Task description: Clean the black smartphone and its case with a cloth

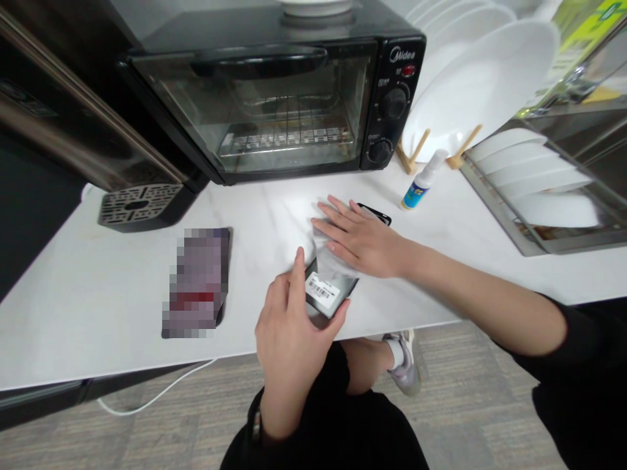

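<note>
On the white counter lies a flat dark device (321,292) with a white barcode label on its lower end. My left hand (294,320) grips that near end, thumb at its right edge and index finger along its left. A thin, whitish wipe or tissue (329,258) covers the device's middle. My right hand (360,236) lies flat on this sheet, fingers stretched out and slightly apart. Beyond the right hand a black end piece (376,213) shows; whether it belongs to the same device I cannot tell. A small spray bottle (422,183) stands upright to the right.
A black toaster oven (284,111) stands at the back. Left are a dark appliance with a drip tray (140,205) and a pixelated flat object (196,284). White plates (482,85) stand in a wooden rack. A sink (531,245) at the right holds several white dishes.
</note>
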The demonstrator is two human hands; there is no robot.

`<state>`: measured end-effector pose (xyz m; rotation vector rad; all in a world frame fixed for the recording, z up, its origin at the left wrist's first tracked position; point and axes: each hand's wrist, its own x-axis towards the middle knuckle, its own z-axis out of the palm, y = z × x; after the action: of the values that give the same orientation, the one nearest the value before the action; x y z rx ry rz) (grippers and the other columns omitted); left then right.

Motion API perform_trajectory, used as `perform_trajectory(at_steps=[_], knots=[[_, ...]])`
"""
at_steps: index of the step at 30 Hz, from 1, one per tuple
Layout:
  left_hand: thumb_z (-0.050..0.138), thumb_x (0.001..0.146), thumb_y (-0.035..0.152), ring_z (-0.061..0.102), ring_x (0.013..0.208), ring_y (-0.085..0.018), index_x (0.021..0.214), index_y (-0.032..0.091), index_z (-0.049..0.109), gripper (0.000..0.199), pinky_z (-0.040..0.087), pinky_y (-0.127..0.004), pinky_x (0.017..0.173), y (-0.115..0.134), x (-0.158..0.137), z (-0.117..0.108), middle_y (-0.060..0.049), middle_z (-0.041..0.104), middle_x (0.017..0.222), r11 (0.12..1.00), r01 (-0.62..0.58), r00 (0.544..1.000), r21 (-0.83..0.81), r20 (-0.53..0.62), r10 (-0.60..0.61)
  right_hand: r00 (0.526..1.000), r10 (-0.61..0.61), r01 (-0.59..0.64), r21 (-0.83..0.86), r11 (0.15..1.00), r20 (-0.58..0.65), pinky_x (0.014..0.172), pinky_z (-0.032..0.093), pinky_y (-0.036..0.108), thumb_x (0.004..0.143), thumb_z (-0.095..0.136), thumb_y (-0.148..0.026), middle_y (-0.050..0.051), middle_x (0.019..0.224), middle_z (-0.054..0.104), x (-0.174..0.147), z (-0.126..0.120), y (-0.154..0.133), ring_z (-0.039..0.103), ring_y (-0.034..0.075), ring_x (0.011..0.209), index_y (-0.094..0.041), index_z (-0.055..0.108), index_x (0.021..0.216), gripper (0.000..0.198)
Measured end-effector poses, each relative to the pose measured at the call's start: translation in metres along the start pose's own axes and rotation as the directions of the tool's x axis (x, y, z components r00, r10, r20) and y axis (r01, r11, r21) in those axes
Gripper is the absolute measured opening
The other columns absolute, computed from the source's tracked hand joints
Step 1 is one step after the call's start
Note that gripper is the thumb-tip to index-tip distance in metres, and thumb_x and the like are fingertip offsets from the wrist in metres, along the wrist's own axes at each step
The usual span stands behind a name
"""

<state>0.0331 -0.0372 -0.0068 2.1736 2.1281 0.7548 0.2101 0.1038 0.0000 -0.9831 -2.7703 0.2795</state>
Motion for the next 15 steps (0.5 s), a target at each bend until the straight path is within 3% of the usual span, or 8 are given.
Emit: perform_trajectory(at_steps=[2,4,10,15], knots=[[0.077,0.086,0.054,0.068,0.113,-0.030,0.163,0.021,0.032,0.095,0.058,-0.038,0.086,-0.001,0.000,0.000,-0.010,0.069,0.121,1.000,-0.003,1.000,0.004,-0.002,0.003,0.991,-0.134,0.133,0.027,0.991,0.011,0.134,0.014,0.058,0.111,0.031,-0.040,0.012,0.175,0.026,0.000,0.001,-0.008,0.012,0.029,0.166,-0.016,0.041,0.161,0.056],[0.077,0.086,0.055,0.068,0.113,-0.029,0.163,0.022,0.032,0.096,0.058,-0.038,0.086,0.000,0.000,0.001,-0.009,0.069,0.121,1.000,-0.001,1.000,0.013,-0.005,0.001,0.983,-0.186,0.186,0.049,0.981,-0.004,0.135,0.014,0.056,0.111,0.032,-0.040,0.009,0.174,0.029,0.000,0.002,-0.010,0.014,0.026,0.166,-0.019,0.041,0.161,0.055],[0.076,0.088,0.053,0.067,0.115,-0.030,0.164,0.021,0.032,0.093,0.057,-0.039,0.089,0.001,0.001,0.001,-0.009,0.069,0.124,1.000,0.006,1.000,0.014,-0.005,-0.006,0.996,0.083,-0.083,-0.002,0.997,-0.029,0.132,0.016,0.062,0.110,0.032,-0.050,0.016,0.175,0.022,0.002,0.004,0.013,0.013,0.036,0.165,-0.014,0.030,0.166,0.066],[0.076,0.087,0.053,0.067,0.114,-0.030,0.163,0.020,0.033,0.094,0.057,-0.038,0.085,0.000,0.000,0.001,-0.010,0.069,0.122,1.000,-0.005,1.000,0.014,-0.008,0.005,1.000,-0.011,0.011,-0.015,1.000,0.000,0.133,0.015,0.060,0.111,0.026,-0.042,0.009,0.176,0.023,0.002,0.001,0.005,0.011,0.032,0.166,-0.019,0.034,0.165,0.059]])
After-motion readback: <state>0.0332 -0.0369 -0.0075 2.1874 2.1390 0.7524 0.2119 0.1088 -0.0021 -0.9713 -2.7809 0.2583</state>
